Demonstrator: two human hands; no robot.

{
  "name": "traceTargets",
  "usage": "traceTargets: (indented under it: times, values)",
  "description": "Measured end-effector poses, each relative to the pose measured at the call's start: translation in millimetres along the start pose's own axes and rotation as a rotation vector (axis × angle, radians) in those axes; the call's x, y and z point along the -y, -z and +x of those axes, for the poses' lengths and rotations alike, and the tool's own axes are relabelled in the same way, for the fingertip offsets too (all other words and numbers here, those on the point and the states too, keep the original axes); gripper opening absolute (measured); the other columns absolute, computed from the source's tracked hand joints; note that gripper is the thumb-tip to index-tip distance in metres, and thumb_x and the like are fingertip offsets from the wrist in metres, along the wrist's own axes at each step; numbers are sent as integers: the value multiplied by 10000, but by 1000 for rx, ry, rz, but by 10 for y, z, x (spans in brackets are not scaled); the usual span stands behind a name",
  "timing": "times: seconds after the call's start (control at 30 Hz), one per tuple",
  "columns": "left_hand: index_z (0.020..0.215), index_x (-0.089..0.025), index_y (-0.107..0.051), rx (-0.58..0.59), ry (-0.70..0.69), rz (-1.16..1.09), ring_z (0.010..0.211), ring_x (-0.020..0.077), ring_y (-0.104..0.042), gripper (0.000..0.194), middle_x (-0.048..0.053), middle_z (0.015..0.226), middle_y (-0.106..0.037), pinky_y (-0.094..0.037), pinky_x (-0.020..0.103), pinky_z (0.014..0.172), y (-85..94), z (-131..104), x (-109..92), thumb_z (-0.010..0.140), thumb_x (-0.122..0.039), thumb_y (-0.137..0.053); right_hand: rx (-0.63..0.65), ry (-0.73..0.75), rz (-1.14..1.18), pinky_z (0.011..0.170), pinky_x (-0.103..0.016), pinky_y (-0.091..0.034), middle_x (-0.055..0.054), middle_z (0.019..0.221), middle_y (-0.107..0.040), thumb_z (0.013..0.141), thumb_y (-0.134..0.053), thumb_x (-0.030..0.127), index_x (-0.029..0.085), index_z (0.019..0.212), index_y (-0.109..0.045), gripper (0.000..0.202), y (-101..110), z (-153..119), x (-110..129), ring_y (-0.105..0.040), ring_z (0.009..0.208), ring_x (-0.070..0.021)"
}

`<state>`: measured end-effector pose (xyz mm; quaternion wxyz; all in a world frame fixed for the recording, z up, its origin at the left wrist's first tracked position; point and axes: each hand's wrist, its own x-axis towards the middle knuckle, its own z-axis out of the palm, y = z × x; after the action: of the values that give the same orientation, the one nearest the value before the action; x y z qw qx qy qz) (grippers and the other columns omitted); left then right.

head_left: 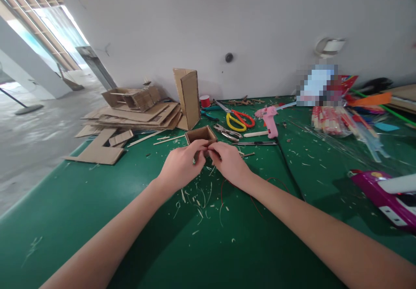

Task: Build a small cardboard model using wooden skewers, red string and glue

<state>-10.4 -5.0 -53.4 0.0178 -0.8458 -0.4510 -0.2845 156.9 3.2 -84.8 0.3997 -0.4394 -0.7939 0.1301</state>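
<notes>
A small open-topped cardboard box (pixel 202 134) stands on the green table in front of me. At its near side, my left hand (pixel 183 163) and my right hand (pixel 229 161) meet fingertip to fingertip, both closed in a pinch. Whatever is between the fingertips is too small to make out. A thin red thread (pixel 222 191) curves out from beneath my right hand and loops over the table under that forearm. Just behind the right hand lie metal pliers (pixel 227 132) and a grey utility knife (pixel 255 143).
Cardboard sheets (pixel 130 118) and an upright cardboard piece (pixel 190 98) stand back left. Red-and-yellow scissors (pixel 238 120), a red thread spool (pixel 205 101) and a pink glue gun (pixel 269 122) lie behind the hands. A purple tool (pixel 383 196) sits right. Wood shavings (pixel 198 202) litter the tabletop.
</notes>
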Motion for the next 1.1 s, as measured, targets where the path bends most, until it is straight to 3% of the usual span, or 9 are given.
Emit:
traceTargets:
  times: [0.13, 0.23, 0.37, 0.53, 0.67, 0.87, 1.0, 1.1]
  values:
    - [1022, -189, -648, -146, -148, 219, 617, 135, -608, 206, 31, 845, -710, -481, 251, 564, 58, 21, 62, 886, -219, -496, -13, 12, -9, 712, -291, -441, -54, 824, -616, 909, -450, 173, 166, 862, -602, 159, 6, -15, 3, -565, 748, -153]
    - [967, -193, -689, -218, -314, 359, 803, 192, -596, 209, 83, 938, -653, -510, 311, 695, 124, 89, 119, 916, -253, -495, -20, 29, -25, 725, -293, -449, -52, 830, -610, 905, -457, 177, 167, 854, -591, 144, 6, -26, 9, -563, 761, -155]
    - [969, -213, -703, -26, -364, 245, 1028, 225, -539, 211, 87, 1121, -595, -485, 377, 897, 164, 213, 154, 931, -238, -497, 1, 74, -68, 737, -303, -463, -88, 877, -613, 914, -439, 156, 127, 907, -610, 173, 5, -41, 24, -572, 795, -167]
    - [1044, -187, -673, 202, -408, 283, 922, 196, -594, 244, 71, 1060, -633, -510, 349, 812, 208, 315, 119, 956, -225, -448, 6, 116, -236, 724, -329, -483, -115, 930, -639, 945, -406, 178, 115, 998, -636, 245, 10, -63, 4, -601, 832, -197]
    - [993, -179, -680, 277, -439, 345, 825, 184, -616, 252, 55, 1001, -647, -508, 315, 706, 287, 357, 67, 959, -239, -438, 1, 197, -393, 622, -301, -462, -119, 935, -671, 949, -381, 169, 118, 1005, -662, 291, 52, -75, -25, -619, 783, -190]
    - [949, -177, -667, 382, -342, 345, 776, 177, -617, 253, 46, 1006, -631, -470, 302, 627, 346, 423, 20, 955, -234, -421, 23, 285, -615, 461, -294, -292, -98, 840, -684, 928, -394, 143, 124, 992, -687, 300, 130, -79, 11, -564, 592, -151]
    - [902, -176, -631, 428, -256, 221, 791, 161, -604, 237, 37, 966, -625, -450, 284, 657, 360, 456, 23, 939, -215, -400, 12, 291, -581, 460, -295, -261, -92, 825, -682, 924, -387, 160, 131, 926, -691, 306, 117, -85, 44, -548, 584, -146]
    - [889, -184, -611, 430, -195, 138, 804, 162, -599, 216, 29, 924, -626, -440, 289, 694, 356, 458, 34, 918, -231, -403, -67, 221, -435, 486, -285, -302, -89, 804, -672, 917, -412, 199, 129, 885, -678, 276, 80, -90, 28, -559, 615, -153]
